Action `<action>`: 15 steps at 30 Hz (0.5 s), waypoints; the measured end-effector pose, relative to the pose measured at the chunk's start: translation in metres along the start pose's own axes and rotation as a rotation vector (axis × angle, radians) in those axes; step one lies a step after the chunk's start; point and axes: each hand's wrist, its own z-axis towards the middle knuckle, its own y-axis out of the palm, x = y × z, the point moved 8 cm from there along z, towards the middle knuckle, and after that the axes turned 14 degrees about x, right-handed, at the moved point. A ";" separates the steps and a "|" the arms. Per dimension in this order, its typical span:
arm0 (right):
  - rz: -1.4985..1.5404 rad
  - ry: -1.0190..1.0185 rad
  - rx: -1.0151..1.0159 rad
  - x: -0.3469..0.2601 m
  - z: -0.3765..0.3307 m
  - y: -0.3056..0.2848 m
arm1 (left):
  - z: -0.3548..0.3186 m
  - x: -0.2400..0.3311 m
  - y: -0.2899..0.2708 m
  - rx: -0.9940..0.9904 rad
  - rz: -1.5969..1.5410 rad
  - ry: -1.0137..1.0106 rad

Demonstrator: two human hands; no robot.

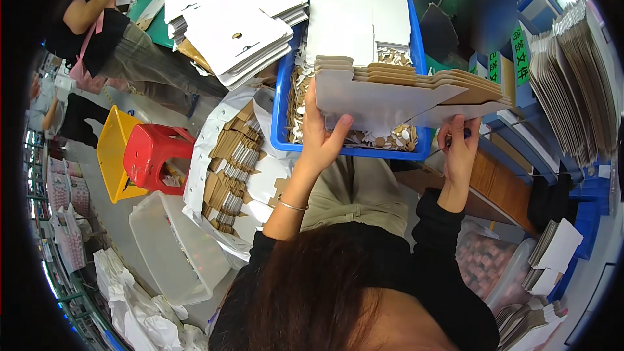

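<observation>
Your dark hair (305, 279) hangs nearest the camera. Your 2 hands are at 1 stack of cardboard sheets (383, 99), held above 1 blue bin (357, 151) of scraps (402, 138); off to the left stand 1 red stool (153, 156) and 1 yellow bin (112, 156). White face, brown stepped edges. Your left hand (322, 143) grips its left end, thumb across the face; your right hand (463, 148) curls around 1 small dark object (467, 133), fingertips at the lower edge.
</observation>
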 end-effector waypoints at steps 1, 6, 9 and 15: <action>-0.004 -0.011 0.008 -0.001 0.001 0.000 | -0.001 -0.003 0.000 0.020 0.003 0.003; -0.074 -0.033 0.126 -0.030 0.027 0.013 | 0.039 0.014 0.012 0.027 -0.006 0.022; -0.121 -0.134 0.015 -0.054 0.052 0.039 | 0.100 0.043 0.013 0.112 -0.043 0.214; -0.125 -0.112 -0.003 -0.051 0.144 0.111 | 0.169 -0.026 0.052 0.113 0.036 0.175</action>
